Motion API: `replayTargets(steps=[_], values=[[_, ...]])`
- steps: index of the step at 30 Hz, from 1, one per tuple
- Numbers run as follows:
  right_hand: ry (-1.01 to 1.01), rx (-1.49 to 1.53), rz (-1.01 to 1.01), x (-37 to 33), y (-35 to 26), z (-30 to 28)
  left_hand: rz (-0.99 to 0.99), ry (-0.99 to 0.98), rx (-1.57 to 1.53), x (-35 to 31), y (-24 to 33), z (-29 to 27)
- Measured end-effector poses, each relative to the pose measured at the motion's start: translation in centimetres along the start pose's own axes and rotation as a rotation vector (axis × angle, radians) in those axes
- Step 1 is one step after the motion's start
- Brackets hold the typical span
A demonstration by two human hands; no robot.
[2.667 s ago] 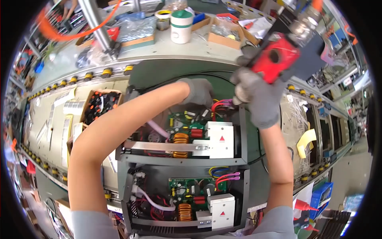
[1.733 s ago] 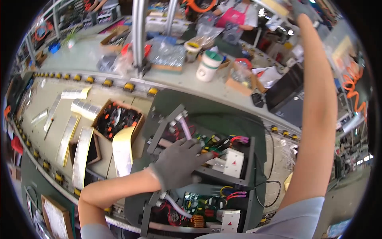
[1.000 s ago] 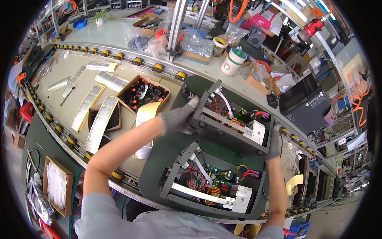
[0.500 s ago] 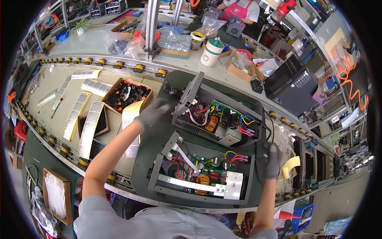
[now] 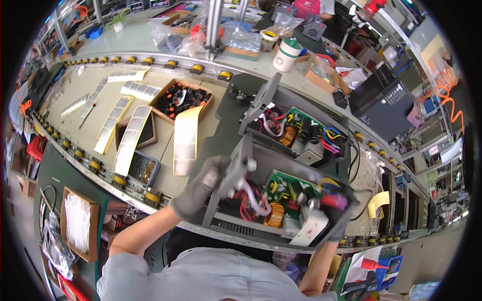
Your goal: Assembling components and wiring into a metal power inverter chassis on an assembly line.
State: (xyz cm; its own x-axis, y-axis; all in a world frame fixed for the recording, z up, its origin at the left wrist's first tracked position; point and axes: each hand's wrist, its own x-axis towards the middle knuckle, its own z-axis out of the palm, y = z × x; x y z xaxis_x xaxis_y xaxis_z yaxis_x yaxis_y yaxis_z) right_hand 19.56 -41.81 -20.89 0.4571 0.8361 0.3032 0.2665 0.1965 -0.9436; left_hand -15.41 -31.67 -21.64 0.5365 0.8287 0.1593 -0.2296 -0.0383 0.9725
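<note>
Both of my hands wear grey gloves. My left hand is closed on the upright end panel of the nearer open grey metal chassis. Inside this chassis sit a green circuit board, a copper-wound coil, a pale metal block and coloured wires. It is tilted and looks raised off the green mat at my side of the bench. My right hand grips its right end, fingers mostly hidden behind the casing. Just beyond stands a second, similar open chassis, which neither hand touches.
Left on the bench lie label strips, a cardboard box of black parts and a blue tray of small brass-coloured pieces. Roller rails line the bench. A black case and a green-lidded cup stand beyond; a co-worker is farther back.
My left hand came down toward me and took the nearer chassis by its end panel. My right hand moved down to its right end. The chassis is now tilted and shifted.
</note>
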Motion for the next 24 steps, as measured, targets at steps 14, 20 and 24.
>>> replayTargets(steps=[14, 20, 24], values=[[0.027, -0.011, -0.276, -1.2, 0.8, -1.5, 0.368, 0.233, 0.558, 0.4, -3.3, -2.5], [0.042, -0.816, -0.510, 1.2, 5.6, -7.8, -0.011, 0.989, 1.022, -9.8, 0.8, -13.9], [-0.065, -0.999, -0.427, 3.4, 5.6, 2.7, -0.015, 1.330, 1.376, -17.8, 4.7, -18.8]])
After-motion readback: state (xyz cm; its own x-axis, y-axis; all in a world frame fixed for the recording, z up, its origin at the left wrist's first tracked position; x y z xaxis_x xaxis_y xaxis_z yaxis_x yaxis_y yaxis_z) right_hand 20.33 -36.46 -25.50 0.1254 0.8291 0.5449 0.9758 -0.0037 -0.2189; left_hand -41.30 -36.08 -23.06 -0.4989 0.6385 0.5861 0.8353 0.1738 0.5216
